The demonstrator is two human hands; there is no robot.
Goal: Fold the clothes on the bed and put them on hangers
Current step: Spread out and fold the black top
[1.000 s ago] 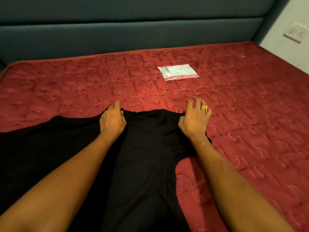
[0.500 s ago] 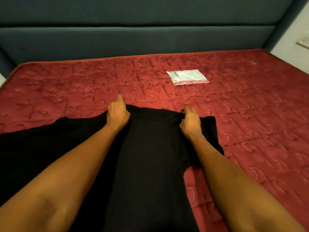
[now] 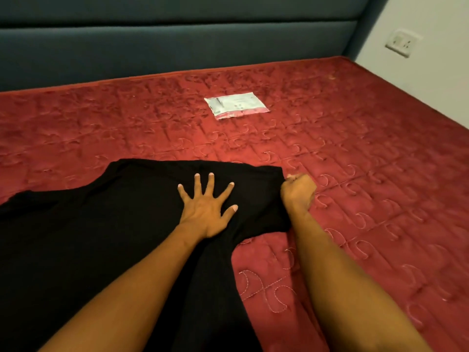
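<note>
Arms: two bare arms come in from the bottom of the picture and reach forward over the bed.
Black cloth [image 3: 121, 224]: a big black piece of clothing lies on the bed, close to the person. It fills the near left part of the picture and runs off the bottom and left edges. What kind of clothing it is, I cannot tell.
Left hand [image 3: 205, 212]: it lies flat on top of the black cloth, palm down. The fingers [image 3: 197, 185] are spread wide apart. It is pressing on the cloth and is not gripping anything.
Right hand [image 3: 298, 190]: it is closed up in a fist at the far right corner of the black cloth. It seems to hold the edge of the cloth there. The fingertips are tucked under, so they are hidden.
Hands together: the two hands are near each other, with the left one on the cloth and the right one at its side.
Bed cover [image 3: 355, 174]: the bed is red with little stitched curls all over it. The cloth's right side ends beside the right arm, and red shows there.
White packet [image 3: 236, 104]: a flat white packet lies on the red cover, far past the hands and well apart from the cloth.
Headboard [image 3: 177, 39]: a dark blue-grey padded board stands at the far end of the bed.
Wall socket [image 3: 402, 44]: a white socket sits on the pale wall at the far right.
</note>
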